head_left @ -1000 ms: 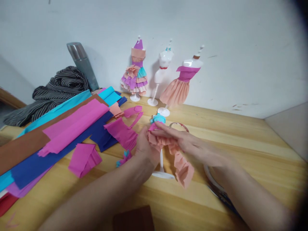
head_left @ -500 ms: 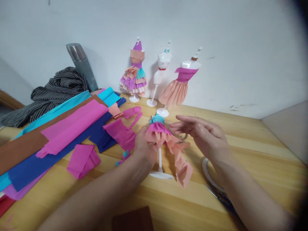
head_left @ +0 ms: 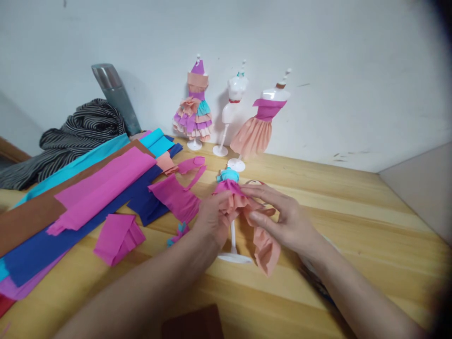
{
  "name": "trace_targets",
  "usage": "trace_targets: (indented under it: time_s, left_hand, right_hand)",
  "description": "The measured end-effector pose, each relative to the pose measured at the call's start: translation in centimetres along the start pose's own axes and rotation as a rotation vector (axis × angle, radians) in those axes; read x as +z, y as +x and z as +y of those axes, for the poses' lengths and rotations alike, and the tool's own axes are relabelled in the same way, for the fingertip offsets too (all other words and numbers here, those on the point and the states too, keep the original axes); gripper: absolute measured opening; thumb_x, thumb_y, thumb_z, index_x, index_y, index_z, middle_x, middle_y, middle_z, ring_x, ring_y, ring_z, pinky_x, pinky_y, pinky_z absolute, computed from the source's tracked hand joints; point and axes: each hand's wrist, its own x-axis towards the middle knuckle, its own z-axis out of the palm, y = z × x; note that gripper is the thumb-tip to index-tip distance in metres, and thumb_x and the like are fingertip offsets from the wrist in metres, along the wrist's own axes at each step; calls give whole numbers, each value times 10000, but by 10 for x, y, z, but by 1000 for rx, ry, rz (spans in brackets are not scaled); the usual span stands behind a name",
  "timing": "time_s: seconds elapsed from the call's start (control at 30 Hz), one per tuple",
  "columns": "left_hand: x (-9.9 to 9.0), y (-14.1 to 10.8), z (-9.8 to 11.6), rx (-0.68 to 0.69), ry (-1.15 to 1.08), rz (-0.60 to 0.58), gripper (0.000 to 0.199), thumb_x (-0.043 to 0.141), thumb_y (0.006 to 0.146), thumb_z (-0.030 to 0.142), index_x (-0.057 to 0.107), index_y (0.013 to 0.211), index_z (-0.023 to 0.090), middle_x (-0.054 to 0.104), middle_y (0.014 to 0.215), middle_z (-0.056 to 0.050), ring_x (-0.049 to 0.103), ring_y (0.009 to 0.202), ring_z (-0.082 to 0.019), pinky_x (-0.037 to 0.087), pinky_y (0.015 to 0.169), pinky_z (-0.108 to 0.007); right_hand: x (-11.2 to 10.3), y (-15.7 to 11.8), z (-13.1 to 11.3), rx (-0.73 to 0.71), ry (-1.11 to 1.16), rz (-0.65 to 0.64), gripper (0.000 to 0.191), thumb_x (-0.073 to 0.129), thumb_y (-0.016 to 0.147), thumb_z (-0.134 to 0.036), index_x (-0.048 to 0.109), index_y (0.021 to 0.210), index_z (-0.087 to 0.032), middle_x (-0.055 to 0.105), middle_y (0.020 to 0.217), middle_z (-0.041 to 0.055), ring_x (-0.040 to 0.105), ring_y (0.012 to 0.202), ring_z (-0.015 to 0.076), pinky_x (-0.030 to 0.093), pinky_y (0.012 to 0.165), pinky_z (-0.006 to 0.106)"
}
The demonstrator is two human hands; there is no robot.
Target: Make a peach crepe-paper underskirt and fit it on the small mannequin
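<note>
A small mannequin on a white stand (head_left: 234, 258) wears a turquoise top (head_left: 229, 175) and a magenta and peach ruffled skirt (head_left: 236, 201). My left hand (head_left: 213, 219) pinches the skirt's left side. At the skirt's right side, my right hand (head_left: 278, 216) has thumb and fingers closed around the peach ruffle. From there a loose peach strip (head_left: 266, 252) hangs down beside the stand. Part of the skirt is hidden behind my fingers.
Three mannequins stand by the wall, one in a layered dress (head_left: 194, 110). Coloured paper lies at left, including a pink sheet (head_left: 109, 188), near a striped cloth (head_left: 84, 129) and bottle (head_left: 116, 96). A dark brown piece (head_left: 193, 325) is at the front edge.
My right hand has moved left and down onto the skirt's right side, and its fingers have closed on the peach ruffle. My left hand stays at the skirt. The view has shifted slightly.
</note>
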Motion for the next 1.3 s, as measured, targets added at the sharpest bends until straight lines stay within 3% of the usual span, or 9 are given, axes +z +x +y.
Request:
trace_targets:
  time_s: [0.13,0.3,0.7,0.8,0.93,1.1,1.3]
  left_hand:
    - [-4,0,-4,26,34,-10,180,585,591,-49,566,569,129,615,576,-11,585,585,-112,502,637,-248]
    - [-7,3,-7,43,37,-13,229,576,483,-61,488,503,149,529,501,37,535,539,-91,468,615,-236]
    - [-5,0,-5,70,12,-23,203,532,473,-58,520,518,139,542,532,28,527,528,-84,431,569,-208]
    - [-5,0,-2,45,-6,10,171,528,511,-23,517,520,147,537,520,20,525,512,-94,448,570,-223]
    - [-3,0,2,31,-37,41,102,530,610,45,578,590,133,589,567,-22,554,526,-111,464,573,-228]
    - [0,-1,4,-3,-166,114,96,531,752,123,625,735,135,670,719,-56,624,637,-134,500,605,-228]
    - [-1,0,4,-10,-178,128,111,537,802,162,641,781,128,671,777,-65,639,674,-149,499,608,-241]
  right_hand:
    - [4,-4,-2,-145,-178,36,254,619,846,-189,642,1099,-180,671,1199,155,613,1151,274,514,961,467]
    - [7,-5,-2,-193,-189,53,93,578,856,-128,647,876,-186,693,1129,148,648,1085,258,540,920,442]
    - [4,1,-8,-146,-134,-34,103,547,886,-165,634,837,-190,700,1105,145,662,1047,246,542,875,410]
    - [0,2,-10,-74,-73,-72,139,554,904,-268,655,969,-199,699,1106,129,666,1030,252,540,855,401]
    - [-5,7,-2,30,32,-93,412,463,943,-460,578,1276,-246,670,1211,105,641,1096,274,509,917,440]
    - [-2,18,11,90,188,-212,503,383,960,-528,470,1408,-315,518,1443,50,468,1336,267,365,1109,488]
    - [-1,28,14,165,320,-328,583,331,947,-601,427,1442,-307,459,1488,44,387,1395,263,319,1142,516]
